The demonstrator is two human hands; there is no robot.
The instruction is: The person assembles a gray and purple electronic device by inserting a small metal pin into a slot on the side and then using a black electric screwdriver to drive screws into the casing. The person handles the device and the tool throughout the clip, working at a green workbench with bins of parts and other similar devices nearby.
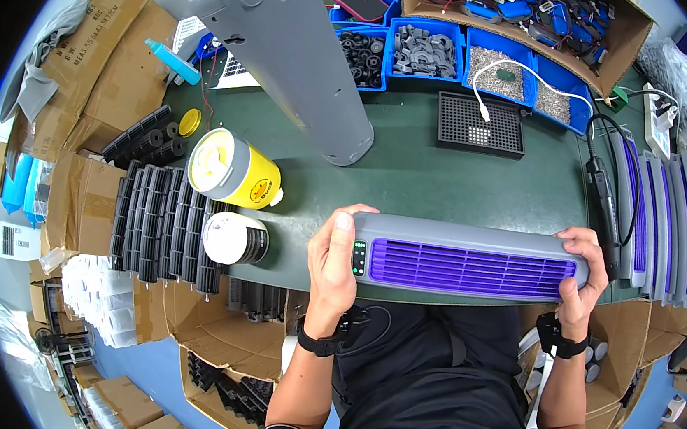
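Across the near edge of the green table lies a small grey tower fan [472, 264] with a purple slatted grille, held on its side by both my hands. My left hand [335, 257] grips its left end, thumb on top, beside a small black panel with green lights. My right hand [584, 274] wraps round the right end, the thumb at the front and the fingers over the top. Behind it stands a tall grey housing [296, 70], leaning to the upper left. Left of my left hand are a white-lidded tub [234, 238] and a yellow container [236, 171].
Black cylindrical fan rotors [166, 219] are stacked at the left. Blue bins [427, 49] of small parts line the back, below a cardboard box [632, 29] of wired blue parts. A black perforated tray [479, 123] lies near a white cable. Grey-purple panels [675, 224] stand at right.
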